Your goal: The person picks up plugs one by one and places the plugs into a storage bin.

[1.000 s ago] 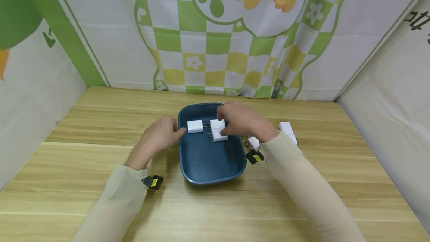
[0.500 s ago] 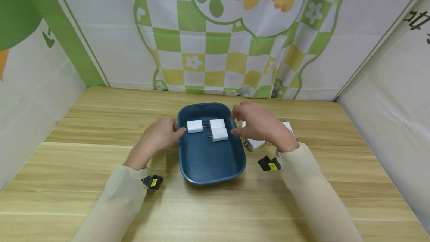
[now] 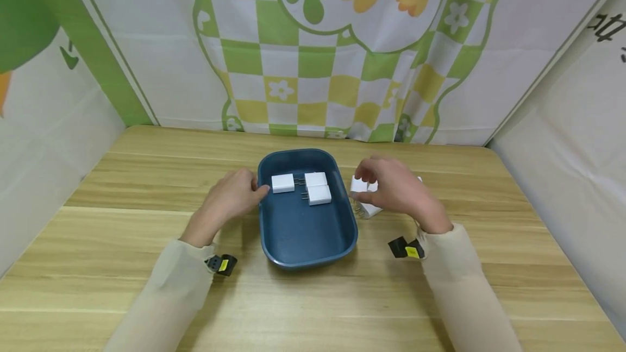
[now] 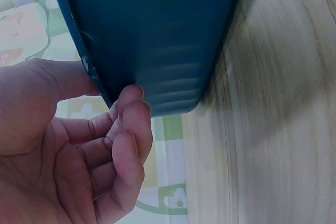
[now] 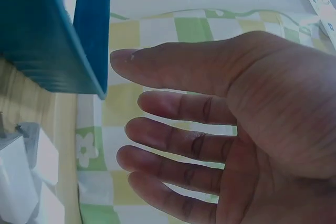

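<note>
Three white plugs lie flat inside the blue tray (image 3: 309,240), toward its far end: a single plug (image 3: 282,183) at the left, its pins facing right, and two adjoining plugs at the right, a rear plug (image 3: 315,179) and a front plug (image 3: 319,195), the latter's pins facing left. Left hand (image 3: 232,194) pinches the tray's left rim, thumb over the edge, fingers curled against the outer wall. Right hand (image 3: 393,186) is open and holds nothing, thumb well apart from loosely extended fingers; it is above more loose plugs (image 3: 370,209) just right of the tray, partly covering them in the head view. Their count cannot be confirmed. Tray and loose plugs rest on the wooden bench (image 3: 313,308). A checked curtain (image 3: 313,91) hangs behind.
</note>
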Demonstrator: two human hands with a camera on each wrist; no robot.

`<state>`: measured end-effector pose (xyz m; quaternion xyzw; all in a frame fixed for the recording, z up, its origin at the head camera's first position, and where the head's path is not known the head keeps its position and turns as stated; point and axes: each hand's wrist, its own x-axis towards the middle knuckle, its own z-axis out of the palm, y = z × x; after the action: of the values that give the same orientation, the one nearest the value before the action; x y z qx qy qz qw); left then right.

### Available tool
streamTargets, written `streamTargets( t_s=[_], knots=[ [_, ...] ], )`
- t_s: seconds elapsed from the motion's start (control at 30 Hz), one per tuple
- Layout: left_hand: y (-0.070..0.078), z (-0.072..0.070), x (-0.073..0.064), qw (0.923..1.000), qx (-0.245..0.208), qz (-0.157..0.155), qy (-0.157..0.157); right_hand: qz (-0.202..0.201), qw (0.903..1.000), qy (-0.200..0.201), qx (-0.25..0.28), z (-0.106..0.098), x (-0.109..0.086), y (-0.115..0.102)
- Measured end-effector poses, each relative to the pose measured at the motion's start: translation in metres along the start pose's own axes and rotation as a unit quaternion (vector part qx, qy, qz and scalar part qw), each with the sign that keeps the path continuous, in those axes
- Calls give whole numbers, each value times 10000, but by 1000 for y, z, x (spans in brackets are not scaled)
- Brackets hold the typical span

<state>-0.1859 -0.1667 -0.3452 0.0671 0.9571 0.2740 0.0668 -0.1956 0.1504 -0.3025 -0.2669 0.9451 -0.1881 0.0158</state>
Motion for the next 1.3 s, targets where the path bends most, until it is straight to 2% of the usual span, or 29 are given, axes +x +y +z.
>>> streamTargets(
  t_s=[0.43, 0.6, 0.77, 1.3],
  knots=[
    [0, 1, 1, 10000, 20, 8, -9, 199, 9990, -362, -149, 10, -1, 17],
    [0, 0, 1, 10000, 75, -6, 6, 121, 9984, -492, -252, 15, 2, 24],
    [0, 0, 1, 10000, 87, 7, 8, 14, 9974, -611, -382, 20, 3, 26],
    [0, 0, 0, 10000, 48, 23, 47, 192, 9898, -1045, -952, 32, 6, 29]
  ],
)
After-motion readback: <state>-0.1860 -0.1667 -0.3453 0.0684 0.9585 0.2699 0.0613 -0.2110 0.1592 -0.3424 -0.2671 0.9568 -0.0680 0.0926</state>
